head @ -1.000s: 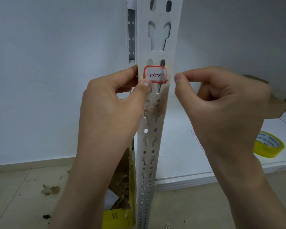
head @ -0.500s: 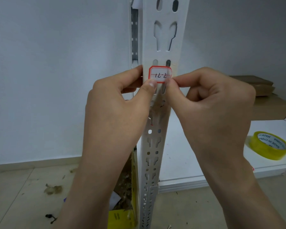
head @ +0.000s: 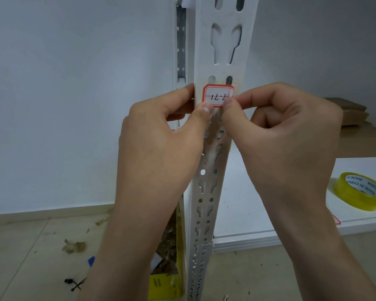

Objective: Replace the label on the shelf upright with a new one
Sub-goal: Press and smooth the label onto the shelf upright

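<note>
Your left hand (head: pixel 161 148) grips the shelf upright (head: pixel 224 51) at label height. The thumb lies across the front w/ its tip at the btm-left corner of the label (head: pixel 218 95), and the forefinger hooks round the upright's left edge. Your right hand (head: pixel 284 137) is curled tight. Thumb and forefinger tips pinch together on the label's btm-right corner, and the other fingers fold into the palm. The fingertips cover that corner, so you can't tell whether it has lifted off the metal.

The label sits on the front face of the white perforated upright, just below a pair of oval slots. It's white w/ a red border and clipped corners, and a thin red line runs under handwritten chars (they look like "12-2" seen upside down, but that's not certain).

Rt of the upright, a low white shelf board (head: pixel 258 203) carries a yellow tape roll (head: pixel 359 191) lying flat near its front edge. Brown cardboard boxes (head: pixel 360 140) sit further back. Left of the upright's base stands a yellow box (head: pixel 165 285) w/ scraps in it, and there are bits of debris (head: pixel 74 246) on the floor nearby.
</note>
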Demonstrator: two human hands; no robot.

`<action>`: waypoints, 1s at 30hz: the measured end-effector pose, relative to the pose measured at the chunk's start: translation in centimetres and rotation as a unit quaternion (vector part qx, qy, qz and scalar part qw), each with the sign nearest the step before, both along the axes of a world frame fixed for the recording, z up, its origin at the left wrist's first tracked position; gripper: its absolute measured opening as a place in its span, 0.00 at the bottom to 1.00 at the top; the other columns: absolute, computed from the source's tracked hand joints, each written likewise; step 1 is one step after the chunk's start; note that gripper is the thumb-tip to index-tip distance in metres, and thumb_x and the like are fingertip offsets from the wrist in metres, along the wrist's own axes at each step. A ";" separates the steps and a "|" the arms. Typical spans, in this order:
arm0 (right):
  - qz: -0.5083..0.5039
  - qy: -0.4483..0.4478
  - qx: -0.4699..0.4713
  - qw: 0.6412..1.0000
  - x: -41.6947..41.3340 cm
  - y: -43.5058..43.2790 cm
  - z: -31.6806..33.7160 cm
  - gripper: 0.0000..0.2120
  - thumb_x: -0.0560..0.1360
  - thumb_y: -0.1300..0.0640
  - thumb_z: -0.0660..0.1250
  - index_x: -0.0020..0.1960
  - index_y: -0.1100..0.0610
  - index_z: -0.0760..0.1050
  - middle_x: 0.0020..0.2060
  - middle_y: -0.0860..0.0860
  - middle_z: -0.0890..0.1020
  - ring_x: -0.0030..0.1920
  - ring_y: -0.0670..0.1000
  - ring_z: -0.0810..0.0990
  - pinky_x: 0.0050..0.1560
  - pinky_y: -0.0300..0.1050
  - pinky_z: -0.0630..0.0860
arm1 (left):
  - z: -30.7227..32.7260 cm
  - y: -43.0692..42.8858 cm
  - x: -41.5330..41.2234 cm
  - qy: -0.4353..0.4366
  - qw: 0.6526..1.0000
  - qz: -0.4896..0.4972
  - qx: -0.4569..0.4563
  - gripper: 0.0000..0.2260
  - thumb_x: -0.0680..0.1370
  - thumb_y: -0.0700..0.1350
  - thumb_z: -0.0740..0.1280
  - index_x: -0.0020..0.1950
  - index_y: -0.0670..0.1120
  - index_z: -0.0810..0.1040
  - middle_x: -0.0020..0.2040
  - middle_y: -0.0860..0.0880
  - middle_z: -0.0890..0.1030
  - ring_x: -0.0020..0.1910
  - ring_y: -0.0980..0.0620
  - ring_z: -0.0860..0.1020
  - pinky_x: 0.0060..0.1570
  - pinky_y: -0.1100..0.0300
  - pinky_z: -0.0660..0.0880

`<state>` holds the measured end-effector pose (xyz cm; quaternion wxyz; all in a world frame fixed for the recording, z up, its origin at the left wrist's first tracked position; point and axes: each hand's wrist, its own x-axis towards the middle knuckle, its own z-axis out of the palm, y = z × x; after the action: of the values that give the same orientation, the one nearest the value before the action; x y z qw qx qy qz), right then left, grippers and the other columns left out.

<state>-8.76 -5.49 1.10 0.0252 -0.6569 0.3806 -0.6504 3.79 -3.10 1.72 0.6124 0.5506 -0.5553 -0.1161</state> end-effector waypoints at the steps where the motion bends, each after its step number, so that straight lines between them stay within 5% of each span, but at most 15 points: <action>1: 0.001 -0.003 0.000 1.000 0.0 0.0 0.0 0.06 0.75 0.50 0.75 0.41 0.47 0.81 0.22 0.45 0.75 0.23 0.49 0.72 0.28 0.27 0.63 | 0.0 0.0 0.0 -0.004 1.000 0.000 0.000 0.14 0.78 0.53 0.69 0.64 0.59 0.82 0.52 0.66 0.84 0.55 0.66 0.81 0.62 0.57 0.77; 9: 0.017 0.008 -0.020 1.000 -0.4 0.1 0.0 0.07 0.78 0.51 0.72 0.41 0.48 0.80 0.24 0.44 0.75 0.25 0.52 0.73 0.29 0.32 0.65 | -0.1 -0.1 0.1 -0.004 1.000 -0.004 0.001 0.14 0.78 0.54 0.69 0.63 0.60 0.81 0.51 0.67 0.84 0.55 0.67 0.80 0.62 0.58 0.77; 17: -0.003 -0.029 -0.056 0.998 -2.2 -0.3 -0.2 0.19 0.80 0.55 0.66 0.35 0.63 0.81 0.21 0.58 0.72 0.22 0.57 0.71 0.28 0.51 0.66 | -0.1 0.0 0.2 -0.001 1.000 -0.005 0.004 0.13 0.78 0.54 0.69 0.63 0.59 0.82 0.50 0.67 0.84 0.55 0.69 0.80 0.61 0.59 0.77; 25: 0.024 0.016 -0.059 0.998 -1.4 -0.3 -0.4 0.11 0.79 0.55 0.64 0.46 0.53 0.85 0.29 0.46 0.81 0.27 0.51 0.76 0.26 0.43 0.71 | -0.1 0.0 -0.1 -0.009 1.000 0.004 0.000 0.13 0.79 0.53 0.68 0.63 0.61 0.82 0.49 0.69 0.83 0.54 0.69 0.80 0.60 0.62 0.77; 30: 0.040 0.047 -0.084 0.995 -0.8 0.0 -0.4 0.12 0.78 0.58 0.63 0.49 0.57 0.86 0.31 0.37 0.77 0.30 0.50 0.76 0.28 0.32 0.70 | -0.1 0.0 -0.2 -0.019 1.000 0.005 0.002 0.13 0.79 0.54 0.68 0.64 0.61 0.81 0.50 0.69 0.82 0.55 0.68 0.80 0.59 0.64 0.76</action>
<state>-9.61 -5.53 0.68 -0.0218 -0.7011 0.2990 -0.6469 3.63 -3.11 1.63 0.6012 0.5566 -0.5640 -0.1033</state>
